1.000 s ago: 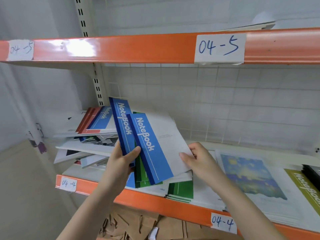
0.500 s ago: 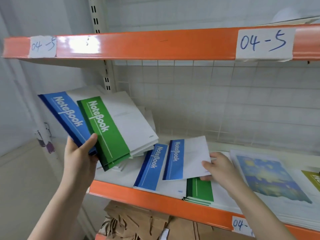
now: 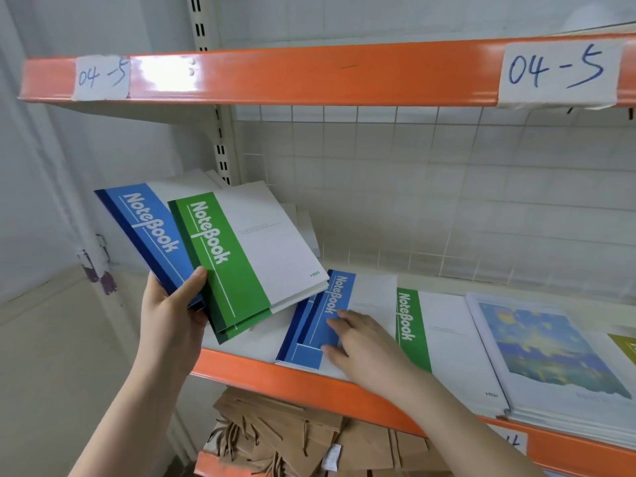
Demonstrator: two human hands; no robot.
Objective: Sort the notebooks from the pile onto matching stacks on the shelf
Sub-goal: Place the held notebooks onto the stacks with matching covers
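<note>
My left hand (image 3: 170,313) grips a fanned bunch of notebooks at their lower corner, held up left of the shelf: a blue-spined one (image 3: 144,232) behind and a green-spined one (image 3: 241,256) in front. My right hand (image 3: 361,342) lies with straight fingers on the blue-spined stack (image 3: 313,325) lying flat on the orange-edged shelf (image 3: 309,382). A green-spined stack (image 3: 444,339) lies just right of it.
A stack with a blue and yellow painted cover (image 3: 550,352) lies further right, and an olive notebook (image 3: 624,347) shows at the frame's edge. The upper orange shelf beam (image 3: 309,72) carries paper labels. Brown paper bags (image 3: 282,438) sit below. A wire grid backs the shelf.
My right hand has laid the blue notebook flat on the blue stack and now rests on it. The green stack to its right has come into full view. My left hand's bunch has barely moved.
</note>
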